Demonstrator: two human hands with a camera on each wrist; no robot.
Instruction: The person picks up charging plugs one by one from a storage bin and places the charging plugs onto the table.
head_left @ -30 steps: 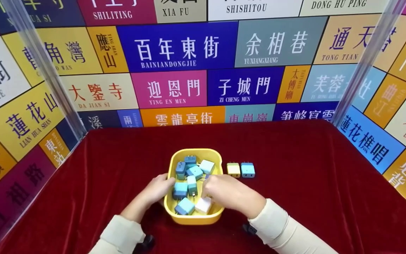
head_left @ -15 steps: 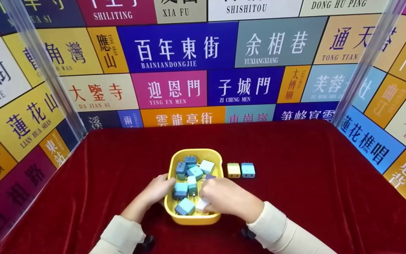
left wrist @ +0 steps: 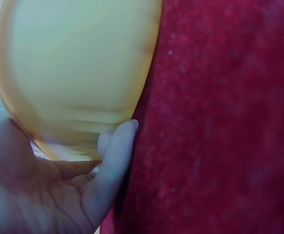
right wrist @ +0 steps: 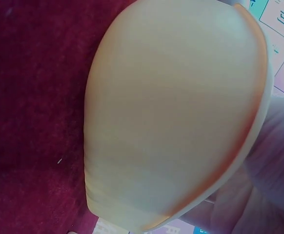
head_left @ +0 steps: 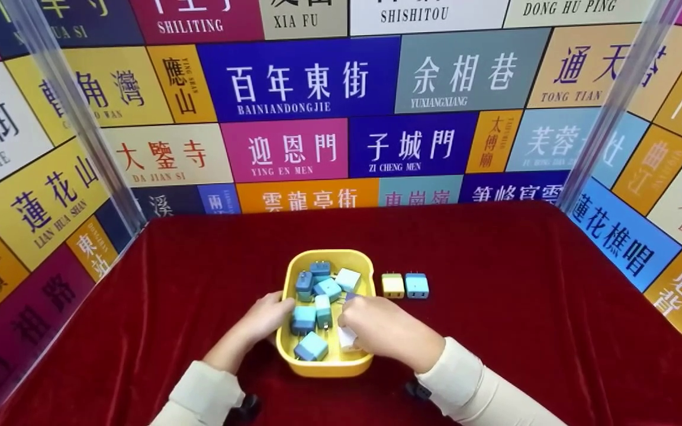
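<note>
A yellow plastic tub (head_left: 326, 370) holds several USB charger plugs in blue, teal and pale colours, such as the blue-and-teal charger (head_left: 311, 347) near its front. My left hand (head_left: 265, 318) grips the tub's left side; in the left wrist view its fingers (left wrist: 113, 168) lie along the outer wall. Over the right rim reaches my right hand (head_left: 389, 330), pinching a white charger (head_left: 347, 338) inside, partly hidden by the fingers. A purple charger (head_left: 350, 296) shows just beyond that hand. In the right wrist view the tub wall (right wrist: 171, 107) hides the fingertips.
Right of the tub, a yellow charger (head_left: 392, 285) and a blue charger (head_left: 417, 285) stand side by side on the dark red cloth (head_left: 495, 307). Behind the table rises a wall of colourful street-name panels (head_left: 299, 80), with clear corner posts (head_left: 613, 106) at both sides.
The right hand has shifted slightly within the tub, and the white charger has turned and moved a little right with it. The left hand and the tub have stayed in place.
</note>
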